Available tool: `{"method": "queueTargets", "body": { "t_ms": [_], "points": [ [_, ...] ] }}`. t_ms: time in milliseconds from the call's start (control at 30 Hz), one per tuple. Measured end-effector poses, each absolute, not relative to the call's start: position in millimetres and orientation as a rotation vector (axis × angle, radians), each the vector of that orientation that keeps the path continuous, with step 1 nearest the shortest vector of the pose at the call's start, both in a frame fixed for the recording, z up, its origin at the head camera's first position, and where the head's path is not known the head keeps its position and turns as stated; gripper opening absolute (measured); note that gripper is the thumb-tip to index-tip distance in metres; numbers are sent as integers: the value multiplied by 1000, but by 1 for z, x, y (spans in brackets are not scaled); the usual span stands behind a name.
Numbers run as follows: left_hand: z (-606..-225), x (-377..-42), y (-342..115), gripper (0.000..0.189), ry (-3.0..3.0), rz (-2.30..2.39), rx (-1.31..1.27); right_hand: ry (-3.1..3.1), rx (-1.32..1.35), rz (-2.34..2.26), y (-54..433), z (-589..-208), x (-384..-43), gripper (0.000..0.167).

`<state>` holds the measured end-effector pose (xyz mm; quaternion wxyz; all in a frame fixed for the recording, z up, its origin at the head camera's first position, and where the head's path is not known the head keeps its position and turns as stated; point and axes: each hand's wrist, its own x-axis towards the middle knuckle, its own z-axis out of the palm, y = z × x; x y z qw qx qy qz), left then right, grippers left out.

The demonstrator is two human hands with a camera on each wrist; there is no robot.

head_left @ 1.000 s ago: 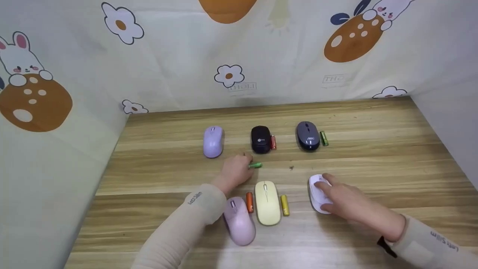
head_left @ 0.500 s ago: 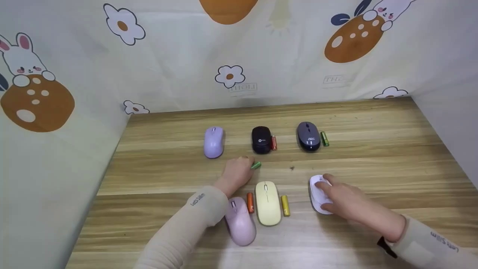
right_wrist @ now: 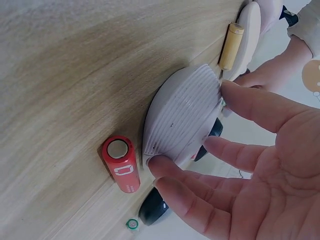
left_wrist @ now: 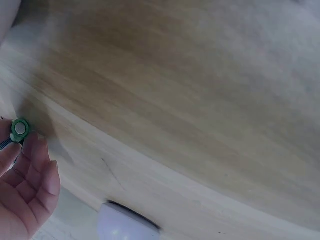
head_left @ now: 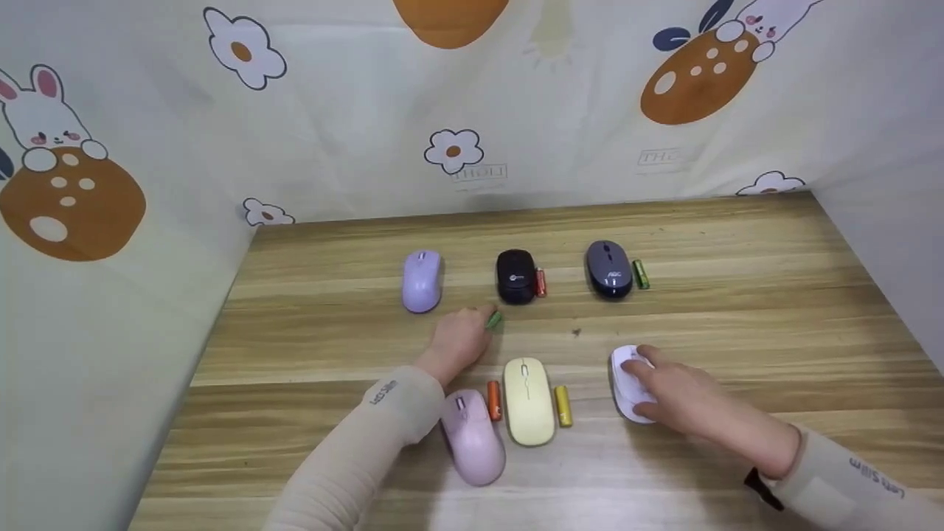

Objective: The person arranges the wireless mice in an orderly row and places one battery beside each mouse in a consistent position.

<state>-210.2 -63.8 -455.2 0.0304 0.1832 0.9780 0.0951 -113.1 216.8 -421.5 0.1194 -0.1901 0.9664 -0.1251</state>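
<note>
My left hand (head_left: 459, 341) pinches a green battery (head_left: 494, 319) between thumb and fingers, over the table just in front of the black mouse (head_left: 515, 276). In the left wrist view the battery's round end (left_wrist: 20, 128) shows at the fingertips. My right hand (head_left: 682, 394) grips a white mouse (head_left: 627, 383) that sits on the table, thumb on one side and fingers on the other. Its ribbed side (right_wrist: 182, 112) faces the right wrist camera. Beside it stands a red battery (right_wrist: 121, 165), hidden from the head view by the right hand.
A purple mouse (head_left: 422, 281) and a dark grey mouse (head_left: 609, 270) are in the back row, with a red battery (head_left: 540, 282) and another green battery (head_left: 641, 273). Nearer lie a pink mouse (head_left: 474, 442), an orange battery (head_left: 494, 400), a yellow mouse (head_left: 529, 402) and a yellow battery (head_left: 563, 405).
The green battery has turned in my left hand from pointing right to a steeper slant, and that hand has shifted slightly left. My right hand has stayed on the white mouse.
</note>
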Motion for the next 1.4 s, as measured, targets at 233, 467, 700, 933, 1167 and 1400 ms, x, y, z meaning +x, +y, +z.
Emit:
{"method": "queueTargets", "body": {
  "t_ms": [233, 467, 700, 933, 1167, 1400],
  "points": [
    [-457, -217, -71, 29, 3019, 331, 481, 2813, -554, -354, 217, -420, -114, 54],
    [-458, -225, -76, 20, 3067, 401, 345, 2813, -570, -357, 218, -421, -115, 52],
    [-459, -235, -83, 31, 3007, 542, 183, 2804, -553, -350, 217, -421, -115, 52],
    [-460, -240, -87, 34, 2979, 611, 87, 2793, -536, -353, 216, -423, -114, 53],
    [-458, -242, -86, 30, 2999, 601, 45, 2791, -529, -356, 215, -425, -114, 53],
    [-455, -245, -79, 18, 3048, 429, 4, 2795, -539, -363, 216, -424, -114, 53]
  ]
}}
